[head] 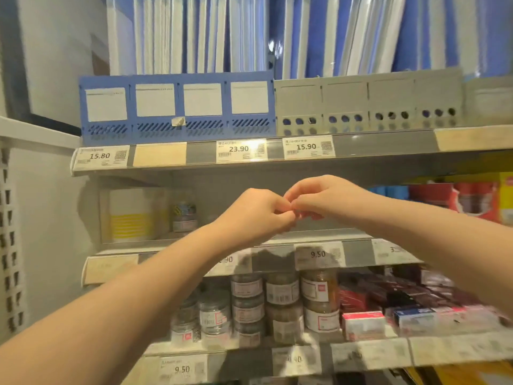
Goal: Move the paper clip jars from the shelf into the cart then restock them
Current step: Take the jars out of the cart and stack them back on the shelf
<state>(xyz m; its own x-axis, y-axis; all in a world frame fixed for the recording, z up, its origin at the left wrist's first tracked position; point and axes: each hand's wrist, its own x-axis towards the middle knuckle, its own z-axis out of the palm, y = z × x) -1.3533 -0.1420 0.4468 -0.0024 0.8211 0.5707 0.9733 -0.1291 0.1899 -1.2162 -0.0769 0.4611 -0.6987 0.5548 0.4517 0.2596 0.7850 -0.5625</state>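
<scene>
My left hand (256, 215) and my right hand (319, 198) meet in front of the middle shelf (194, 241), fingers curled and fingertips touching each other. No jar shows in either hand. One clear paper clip jar (184, 215) with coloured clips stands at the back left of the middle shelf, left of my hands. On the lower shelf (361, 354), several paper clip jars (280, 304) are stacked in rows below my forearms. The cart is out of view.
A white box with yellow stripes (131, 215) stands left of the single jar. Red and white boxes (402, 304) fill the lower shelf's right side. Blue and grey file holders (177, 104) line the top shelf above price tags (240, 150). A white perforated panel (11, 232) borders the left.
</scene>
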